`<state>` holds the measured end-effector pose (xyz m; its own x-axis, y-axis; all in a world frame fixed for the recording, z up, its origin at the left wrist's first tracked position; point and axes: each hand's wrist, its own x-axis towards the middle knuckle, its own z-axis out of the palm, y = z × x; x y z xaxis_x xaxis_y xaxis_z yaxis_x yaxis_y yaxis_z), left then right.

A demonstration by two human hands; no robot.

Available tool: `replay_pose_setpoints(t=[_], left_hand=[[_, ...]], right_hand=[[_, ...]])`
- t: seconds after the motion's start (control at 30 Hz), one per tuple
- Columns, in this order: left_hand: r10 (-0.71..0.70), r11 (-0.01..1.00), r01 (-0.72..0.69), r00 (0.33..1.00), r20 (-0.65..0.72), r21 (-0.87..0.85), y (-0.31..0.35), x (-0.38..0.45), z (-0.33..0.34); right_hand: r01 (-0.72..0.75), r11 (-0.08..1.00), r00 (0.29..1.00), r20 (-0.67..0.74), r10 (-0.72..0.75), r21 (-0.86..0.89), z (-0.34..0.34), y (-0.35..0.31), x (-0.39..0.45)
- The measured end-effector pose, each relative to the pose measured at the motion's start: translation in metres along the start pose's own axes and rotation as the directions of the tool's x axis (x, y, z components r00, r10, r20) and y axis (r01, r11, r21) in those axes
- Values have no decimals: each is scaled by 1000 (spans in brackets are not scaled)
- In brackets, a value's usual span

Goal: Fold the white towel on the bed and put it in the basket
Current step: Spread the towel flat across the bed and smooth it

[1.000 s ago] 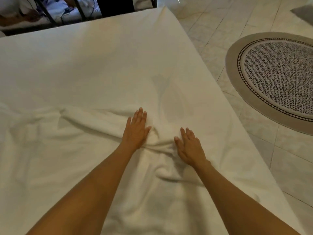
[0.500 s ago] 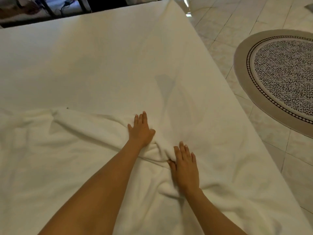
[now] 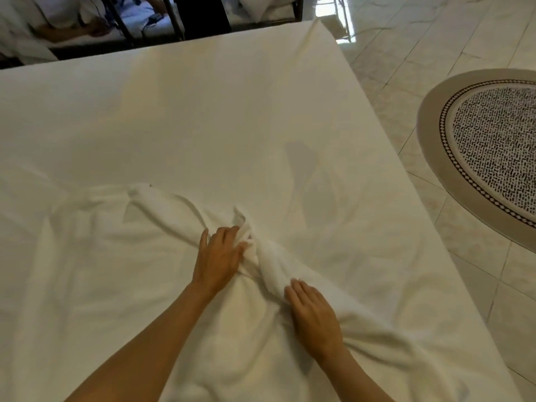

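White towel (image 3: 145, 256): unfolded, bunched between the hands. Left hand (image 3: 219, 256) gripped a fold; right hand (image 3: 314, 311) pressed flat. Basket unseen.

A rumpled towel (image 3: 121, 271) covers the near half of the bed (image 3: 203, 117), bunched into a ridge between the left hand (image 3: 217, 256) and right hand (image 3: 314, 314). Beyond the ridge the sheet lies flat and open to the far edge. A dark frame (image 3: 174, 21) stands past that edge; right of the bed, bare floor (image 3: 406, 53) and a round rug (image 3: 493, 140).
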<state>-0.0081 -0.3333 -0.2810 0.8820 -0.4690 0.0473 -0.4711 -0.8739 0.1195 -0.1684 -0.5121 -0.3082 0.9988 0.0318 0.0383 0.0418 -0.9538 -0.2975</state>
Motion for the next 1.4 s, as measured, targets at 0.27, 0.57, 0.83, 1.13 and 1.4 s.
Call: replay_pose_setpoints(t=[0.27,0.57,0.83,1.13,1.4], left_hand=[[-167,986,168,972,164,7,31,56,-18],[-112,993,103,821,560,48,6,33,23],[-46,992,98,858,512,-76,7,62,25],[-205,979,195,939,278,64,23,93,23],[-225,974,224,930,291,39,24,107,10]], right_hand=[[-204,967,975,-55,215,156,1,-25,0],[-311,950,950,-7,311,25,-1,5,50],[-306,946,905,343,252,111,10,4,47],[-422,839,901,264,345,343,4,0,66],[-322,915,934,242,264,244,-6,15,92]])
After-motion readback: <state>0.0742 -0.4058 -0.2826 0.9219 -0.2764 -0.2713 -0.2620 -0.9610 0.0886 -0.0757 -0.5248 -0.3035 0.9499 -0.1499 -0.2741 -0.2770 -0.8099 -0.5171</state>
